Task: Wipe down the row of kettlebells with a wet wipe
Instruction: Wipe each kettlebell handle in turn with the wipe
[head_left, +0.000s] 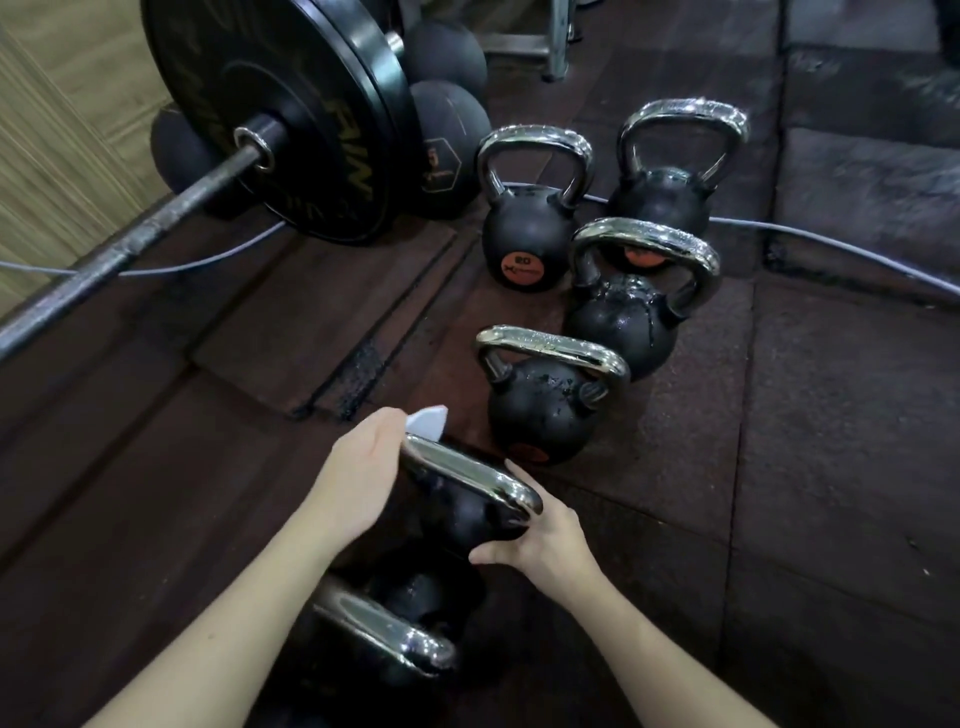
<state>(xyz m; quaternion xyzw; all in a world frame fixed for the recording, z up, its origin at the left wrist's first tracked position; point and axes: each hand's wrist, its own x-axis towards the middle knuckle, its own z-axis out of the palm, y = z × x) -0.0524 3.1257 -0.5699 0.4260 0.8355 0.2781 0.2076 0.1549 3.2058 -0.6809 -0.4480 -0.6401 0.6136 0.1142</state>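
Left hand is pressing the wipe behind the near kettlebell at six o'clock; right hand, fingers straight, is steadying it. Two bells ahead are glistening wet; the far pair looks untouched.

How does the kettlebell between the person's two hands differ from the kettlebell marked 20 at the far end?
The held kettlebell lies nearest the camera, with the left hand and a white wipe at its handle and the right hand against its body; the 20 kettlebell stands untouched near the barbell plate. An orange label shows only on the 20 kettlebell. Both have black bodies and chrome handles.
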